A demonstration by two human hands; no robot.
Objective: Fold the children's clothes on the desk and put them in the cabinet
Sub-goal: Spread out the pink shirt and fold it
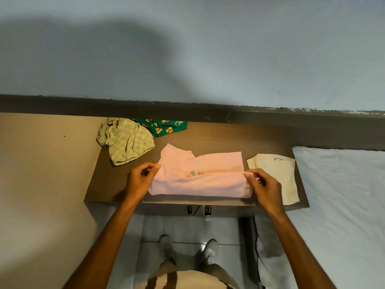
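Note:
A pink child's garment (200, 176) with a small flower print lies partly folded near the front of the brown desk (218, 134). My left hand (141, 178) pinches its left edge and my right hand (262, 184) pinches its right edge, both just above the desk top. A folded cream garment (275, 176) lies flat at the right end. At the back left sits a crumpled pale green checked garment (127, 140), and behind it a dark green printed one (164, 126), partly hidden.
A beige surface (45, 163) adjoins the desk on the left and a bed with a white sheet (341, 195) on the right. A wall rises behind the desk. Below the front edge are two dark handles (199, 210), tiled floor and my feet.

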